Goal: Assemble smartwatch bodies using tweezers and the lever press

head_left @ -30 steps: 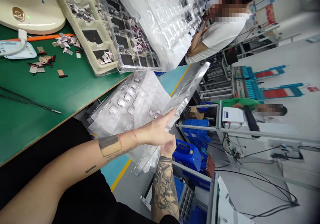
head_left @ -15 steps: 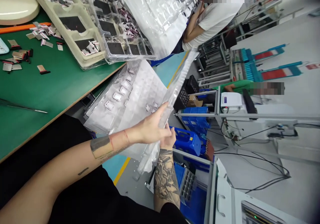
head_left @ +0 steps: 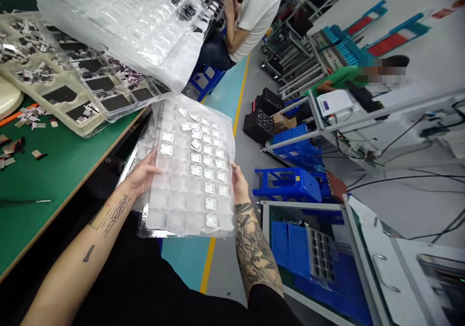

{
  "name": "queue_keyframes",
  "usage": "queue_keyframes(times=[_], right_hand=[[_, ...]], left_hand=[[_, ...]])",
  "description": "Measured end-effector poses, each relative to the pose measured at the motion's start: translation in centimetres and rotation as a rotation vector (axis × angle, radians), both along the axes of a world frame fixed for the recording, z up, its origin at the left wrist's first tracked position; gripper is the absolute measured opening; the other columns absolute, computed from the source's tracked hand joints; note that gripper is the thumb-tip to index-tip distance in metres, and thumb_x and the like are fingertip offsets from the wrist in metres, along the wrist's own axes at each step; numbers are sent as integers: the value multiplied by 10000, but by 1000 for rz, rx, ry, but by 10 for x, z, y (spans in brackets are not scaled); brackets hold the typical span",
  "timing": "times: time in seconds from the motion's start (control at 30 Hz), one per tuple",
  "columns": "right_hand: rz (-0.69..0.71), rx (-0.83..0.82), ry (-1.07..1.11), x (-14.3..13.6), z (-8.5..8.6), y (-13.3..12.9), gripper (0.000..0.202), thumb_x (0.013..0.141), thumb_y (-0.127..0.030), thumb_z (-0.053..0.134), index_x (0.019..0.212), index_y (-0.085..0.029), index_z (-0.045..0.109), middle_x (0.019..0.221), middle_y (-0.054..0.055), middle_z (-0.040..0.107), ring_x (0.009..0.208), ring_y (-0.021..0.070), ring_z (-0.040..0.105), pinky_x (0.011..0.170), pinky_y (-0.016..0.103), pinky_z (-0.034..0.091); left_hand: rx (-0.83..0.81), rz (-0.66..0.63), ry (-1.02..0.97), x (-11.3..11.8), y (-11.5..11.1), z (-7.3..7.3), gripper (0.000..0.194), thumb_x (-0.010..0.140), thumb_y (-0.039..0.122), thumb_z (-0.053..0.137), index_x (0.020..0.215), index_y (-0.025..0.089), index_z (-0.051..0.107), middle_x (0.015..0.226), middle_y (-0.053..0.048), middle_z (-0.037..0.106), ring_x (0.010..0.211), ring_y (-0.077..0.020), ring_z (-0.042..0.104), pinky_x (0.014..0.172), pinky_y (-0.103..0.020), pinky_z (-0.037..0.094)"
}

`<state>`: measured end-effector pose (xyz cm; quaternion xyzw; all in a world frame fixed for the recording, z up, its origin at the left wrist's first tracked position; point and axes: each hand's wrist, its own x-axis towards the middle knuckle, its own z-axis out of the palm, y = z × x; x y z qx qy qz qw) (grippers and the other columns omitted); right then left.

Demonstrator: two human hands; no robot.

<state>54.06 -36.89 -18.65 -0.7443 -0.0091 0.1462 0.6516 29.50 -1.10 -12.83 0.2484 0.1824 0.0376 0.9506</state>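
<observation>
A translucent plastic blister tray (head_left: 163, 200) with a grid of compartments lies tilted between both hands. Small white rectangular parts (head_left: 196, 170) sit in several compartments, mostly toward the right side, and a few lie askew near the top. My left hand (head_left: 143, 173) grips the tray's left edge, thumb over the top and fingers hidden beneath. At the right edge, my right hand (head_left: 240, 183) is closed on the tray, its fingers partly behind it. More clear plastic shows under the tray's left side; whether it is separate I cannot tell.
On the green table (head_left: 80, 171) are tweezers (head_left: 32, 201), loose metal-coloured pieces and divided boxes (head_left: 78, 122) of small parts. Stacked clear trays (head_left: 119, 30) overhang its far edge. A person in white (head_left: 250, 21) sits beyond. A blue stool (head_left: 290, 185) and metal racks stand right.
The tray, seen nearly edge-on before, is now turned face up toward me. My hands have moved apart to its opposite edges. The view has shifted to the right.
</observation>
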Motion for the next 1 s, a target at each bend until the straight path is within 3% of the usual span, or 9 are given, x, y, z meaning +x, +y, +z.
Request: queue_keyframes(times=[0.1,0.23,0.4,0.5,0.57,0.7,0.83,1.0], right_hand=[[-38,-43,-28,4,-12,0,677,991,-842,674,1290,-241,766,1279,81,827,1236,286,777,1141,512,632],[-54,-144,-86,9,-16,3,567,1093,-697,663,1290,-172,744,1336,119,769,1214,253,748,1122,504,622],[1,-272,-218,13,8,14,701,930,-873,711,1243,-250,791,1247,102,805,1207,306,705,1126,487,585],[107,-330,-218,12,24,25,752,767,-811,901,1261,-250,821,1056,78,822,1027,301,708,1067,499,591],[151,-343,-190,9,28,34,743,723,-755,953,1246,-242,834,967,61,814,939,281,697,1015,493,603],[135,-268,-124,2,26,48,737,705,-705,969,1243,-224,817,975,54,805,914,250,701,939,438,627],[134,-121,-31,-3,25,54,621,728,-691,937,1130,-242,788,937,45,788,854,229,709,832,384,633],[123,33,-63,-10,38,51,489,751,-592,931,1032,-277,684,1012,12,756,937,220,702,933,383,634]], left_hand=[[9,2,-38,-7,4,-6,1203,583,-41,747,1727,284,572,1731,-62,646,1631,-369,577,1362,-456,483],[28,4,-46,-19,9,-17,1247,606,-38,770,1776,302,505,1635,-72,730,1549,-395,664,1304,-475,556],[47,39,-49,-29,12,-28,1208,623,-14,799,1763,275,525,1567,-103,774,1475,-415,724,1267,-494,593],[46,58,-49,-30,14,-31,1174,622,-13,770,1742,263,550,1552,-105,784,1457,-417,738,1266,-520,591],[43,57,-42,-31,17,-31,1157,622,-24,752,1728,261,565,1522,-103,801,1439,-413,752,1256,-528,598],[38,32,1,-38,26,-28,1113,648,-7,751,1718,243,576,1442,-109,839,1367,-411,795,1226,-543,620],[52,17,62,-44,34,-21,1009,778,108,782,1752,212,539,1389,-125,858,1305,-415,824,1213,-567,628],[95,7,105,-45,31,-10,952,880,179,806,1782,230,507,1408,-107,854,1377,-395,791,1266,-536,590]])
